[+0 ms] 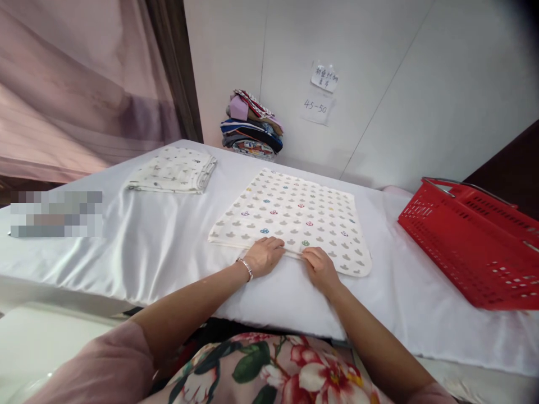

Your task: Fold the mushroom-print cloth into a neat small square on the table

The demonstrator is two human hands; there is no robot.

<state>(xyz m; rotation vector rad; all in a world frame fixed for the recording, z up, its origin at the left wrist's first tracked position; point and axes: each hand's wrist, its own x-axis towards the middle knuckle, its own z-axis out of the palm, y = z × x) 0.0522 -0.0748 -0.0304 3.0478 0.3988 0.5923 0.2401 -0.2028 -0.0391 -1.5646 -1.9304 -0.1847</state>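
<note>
A white cloth printed with small grey shapes and a few coloured ones lies spread out in front of me, its layers meeting along the near edge. My left hand, with a bracelet at the wrist, is closed on the middle of that near edge. A short way to the right, my right hand pinches the same edge. The fingertips of both hands are partly hidden by the hands themselves. Farther left is a folded white cloth with a sparse dark print, which neither hand touches.
A red plastic basket with a metal handle stands at the right on the white-covered table. Behind the table rises a stack of folded fabrics against the wall. Two paper notes hang there. A pink curtain fills the left.
</note>
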